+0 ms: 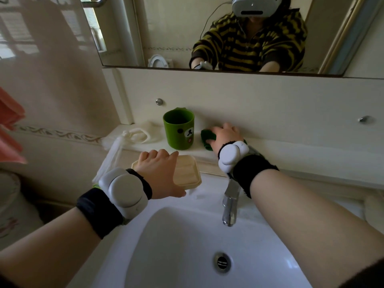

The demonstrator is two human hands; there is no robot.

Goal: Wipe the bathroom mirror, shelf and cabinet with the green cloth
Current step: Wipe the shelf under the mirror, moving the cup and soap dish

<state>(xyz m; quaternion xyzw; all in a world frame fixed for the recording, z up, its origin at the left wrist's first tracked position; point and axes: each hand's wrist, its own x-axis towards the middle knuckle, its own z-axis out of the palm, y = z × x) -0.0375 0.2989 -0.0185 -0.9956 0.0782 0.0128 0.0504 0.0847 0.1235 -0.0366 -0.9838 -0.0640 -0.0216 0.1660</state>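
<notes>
Shelf (291, 151): right hand (225, 137) holds cloth (207, 136), left hand (160, 169) box (187, 171).

We can read no words or numbers here; the green cup (178, 129) on the shelf (158, 145) shows only a printed bear face.

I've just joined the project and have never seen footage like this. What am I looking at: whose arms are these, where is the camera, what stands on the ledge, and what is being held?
There is no machine here. These are a person's two bare arms, filmed from a camera worn on the head and looking down. The mirror reflects that headset. The white pods strapped to the wrists are probably trackers. The right hand presses a green cloth onto the shelf behind the sink, beside a green cup. The left hand grips a wooden-lidded box at the sink's back edge.
</notes>
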